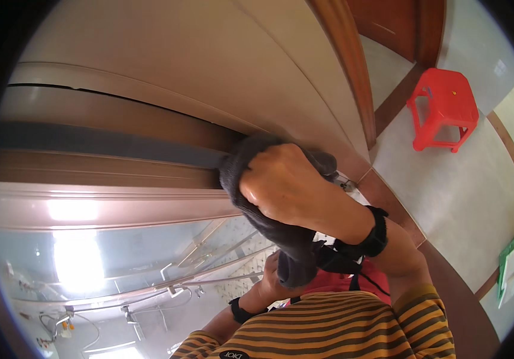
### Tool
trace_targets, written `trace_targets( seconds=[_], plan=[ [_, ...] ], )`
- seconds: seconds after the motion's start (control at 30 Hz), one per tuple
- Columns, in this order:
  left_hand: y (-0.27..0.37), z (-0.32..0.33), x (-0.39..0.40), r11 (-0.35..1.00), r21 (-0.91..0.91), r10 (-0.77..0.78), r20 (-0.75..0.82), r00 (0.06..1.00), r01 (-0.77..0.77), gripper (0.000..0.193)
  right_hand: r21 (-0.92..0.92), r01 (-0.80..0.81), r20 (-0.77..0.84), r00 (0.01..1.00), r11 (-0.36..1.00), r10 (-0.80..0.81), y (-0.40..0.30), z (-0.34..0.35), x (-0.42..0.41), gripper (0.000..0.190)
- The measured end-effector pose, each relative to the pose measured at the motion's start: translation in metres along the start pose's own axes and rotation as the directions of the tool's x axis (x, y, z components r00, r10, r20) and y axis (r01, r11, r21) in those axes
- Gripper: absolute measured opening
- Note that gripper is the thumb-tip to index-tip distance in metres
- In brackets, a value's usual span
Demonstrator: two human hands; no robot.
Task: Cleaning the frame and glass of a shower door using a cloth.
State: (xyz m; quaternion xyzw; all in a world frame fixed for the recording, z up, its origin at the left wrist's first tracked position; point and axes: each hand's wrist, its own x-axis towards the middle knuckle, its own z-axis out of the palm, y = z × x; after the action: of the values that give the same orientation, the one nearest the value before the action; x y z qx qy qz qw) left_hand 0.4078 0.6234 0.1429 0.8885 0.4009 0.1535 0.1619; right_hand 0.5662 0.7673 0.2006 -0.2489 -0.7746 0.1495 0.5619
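My right hand [279, 184] is closed around a dark grey cloth [257, 220] and presses it against the frame of a sliding door [104, 172], beside a dark channel. From that hand the cloth hangs down toward my body. Lower down, my left hand [271, 280] is near the hanging end of the cloth; the cloth hides part of its fingers, so its grip cannot be made out. Black straps circle both wrists.
A glass panel [135, 256] with bright reflections lies at the lower left. To the upper right, a red plastic stool [452, 98] stands on the tiled floor, past a brown wooden door frame [351, 67]. A green object [512, 260] lies at the far right.
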Motion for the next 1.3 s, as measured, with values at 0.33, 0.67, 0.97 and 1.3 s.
trace_targets(
  seconds=[0.33, 0.67, 0.97, 1.3],
  plan=[
    [-0.034, -0.069, 0.023, 0.853, 0.521, 0.229, -0.316, 0.921, -0.033, 0.039, 0.466, -0.068, -0.228, 0.954, 0.882, 0.194, 0.043, 0.067, -0.106, 0.032],
    [-0.049, -0.070, 0.032, 0.714, 0.692, 0.325, -0.193, 0.926, -0.107, 0.024, 0.202, -0.158, -0.082, 0.981, 0.967, 0.177, 0.054, 0.073, -0.137, 0.031],
    [-0.070, -0.063, 0.026, 0.748, 0.613, 0.406, -0.119, 0.906, -0.255, 0.020, 0.390, -0.092, 0.155, 0.987, 0.916, 0.033, -0.022, 0.021, -0.001, 0.031],
    [-0.056, -0.064, 0.044, 0.658, 0.681, 0.448, -0.010, 0.894, -0.322, 0.034, 0.297, -0.143, -0.063, 0.984, 0.944, 0.169, 0.063, 0.068, -0.145, 0.023]
  ],
)
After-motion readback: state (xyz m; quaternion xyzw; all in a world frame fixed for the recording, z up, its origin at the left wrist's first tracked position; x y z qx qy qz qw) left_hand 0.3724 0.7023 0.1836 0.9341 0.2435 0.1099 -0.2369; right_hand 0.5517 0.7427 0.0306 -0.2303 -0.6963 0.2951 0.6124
